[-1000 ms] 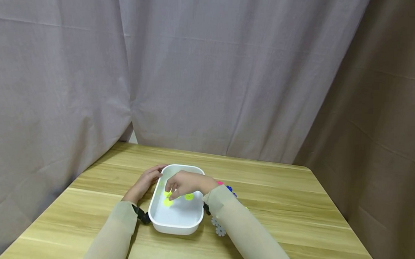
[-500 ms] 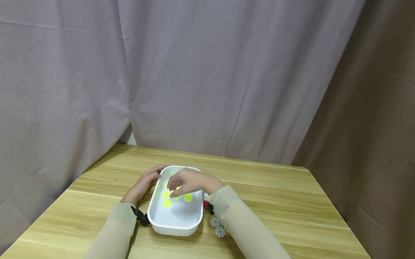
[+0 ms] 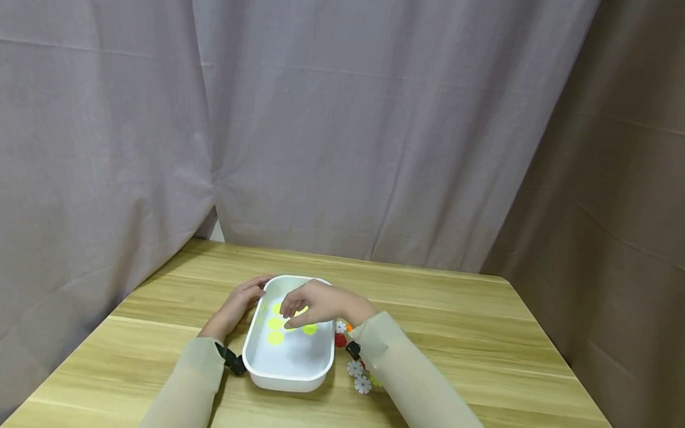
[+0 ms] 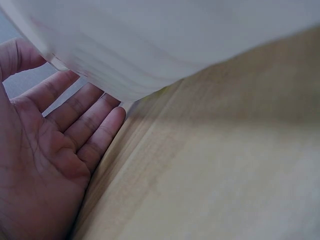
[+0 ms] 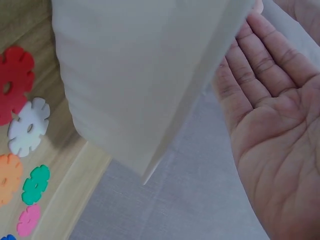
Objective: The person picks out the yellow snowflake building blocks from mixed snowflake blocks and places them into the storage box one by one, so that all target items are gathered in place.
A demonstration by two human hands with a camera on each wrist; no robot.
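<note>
1. Several yellow discs (image 3: 275, 338) lie flat inside a white tub (image 3: 285, 383), in its far half; the tub stands on a wood-grain worktop (image 3: 430, 292).
2. Judging by their thin look, the yellow discs should be light, stiff and a little slippery on the tub's smooth floor, best pinched at the edge. The tub also seems light and rigid, easiest to steady by its rim.
3. The yellow discs are round and vivid, too bright for detail. The tub is oblong with rounded corners.
4. The right hand (image 3: 319, 301) hangs over the tub, thumb apart from gently bent fingers, nothing visible between them.
5. The left hand (image 3: 240, 305) lies along the tub's left wall, fingers extended; how firmly they press, I cannot tell.
6. Right of the tub are notched discs, including a red disc (image 5: 15, 80) and a green disc (image 5: 36, 184).
</note>
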